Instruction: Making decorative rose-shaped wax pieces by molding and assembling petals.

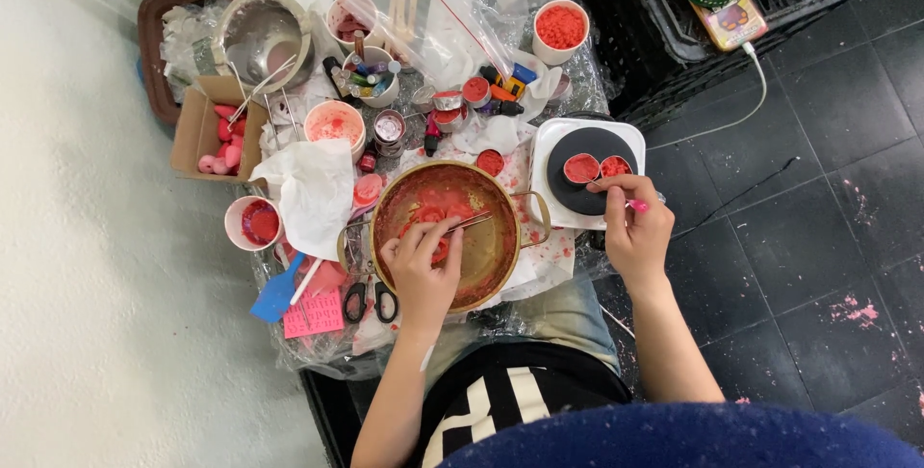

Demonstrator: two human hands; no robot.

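Nearest the cam I see a blue rounded shape (674,434) at 6 o'clock, then a black-and-white top (510,396) just above it. L hand (422,266): fingers (438,234) pinched narrow on a thin metal tool (472,223), tip down in red residue inside the brass-coloured pan (510,251); tool runs off toward 2 o'clock over the pan. Pan sits mid-table w/ handles at 3 and 9. R hand (635,232): fingers (616,200) closed on a small pink-tipped stick (637,205), at the 5 o'clock edge of the black disc (577,194) on the white hot plate (549,141). Two small tins of red stuff (581,169) sit on the disc, just at 11 o'clock from the R fingertips. Outward: black scissors (371,302) at 8 o'clock of the pan, blue spatula (274,299) beyond, white cup w/ red (252,222) at 9, white cloth (313,194) at 10, cup of red crumbs (560,30) at 1.
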